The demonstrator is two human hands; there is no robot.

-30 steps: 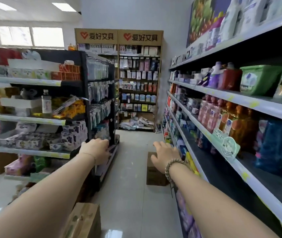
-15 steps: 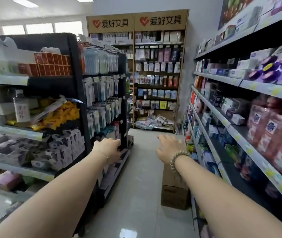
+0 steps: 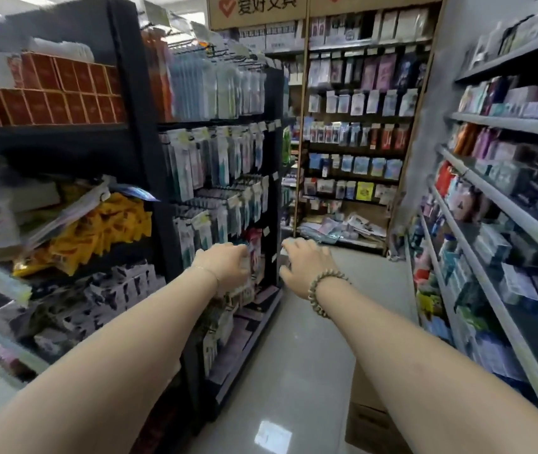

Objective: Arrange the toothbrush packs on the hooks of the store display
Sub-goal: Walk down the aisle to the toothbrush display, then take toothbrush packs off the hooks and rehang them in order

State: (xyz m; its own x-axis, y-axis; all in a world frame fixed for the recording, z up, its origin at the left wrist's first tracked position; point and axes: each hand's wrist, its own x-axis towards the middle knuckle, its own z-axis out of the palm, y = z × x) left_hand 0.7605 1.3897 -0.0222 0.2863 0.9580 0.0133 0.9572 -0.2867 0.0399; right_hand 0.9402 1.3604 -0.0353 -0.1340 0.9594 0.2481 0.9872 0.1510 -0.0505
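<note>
Shop shelving (image 3: 503,126) is seen all round. As light, stiff cards, the toothbrush packs (image 3: 195,165) are judged best pinched near the hang hole. Fingers of the left hand (image 3: 225,267) are hidden, so its grip cannot be told; the right hand (image 3: 307,267) is held relaxed, empty.

Definitely a shop, small supermarket or convenience store kind of thing. Right at the left hand (image 3: 225,267) there's a black hook display (image 3: 140,126) crammed with hanging toothbrush packs (image 3: 195,158). Further left of that hand are open shelves with red boxes (image 3: 58,93) and yellow bags (image 3: 97,231). Off to the right of the right hand (image 3: 307,267) run long grey shelves (image 3: 506,124) packed with boxed and bottled goods. Beyond both hands stands a product rack (image 3: 303,93) under a printed sign (image 3: 258,9), and under them is a shiny aisle floor (image 3: 310,355).
</note>
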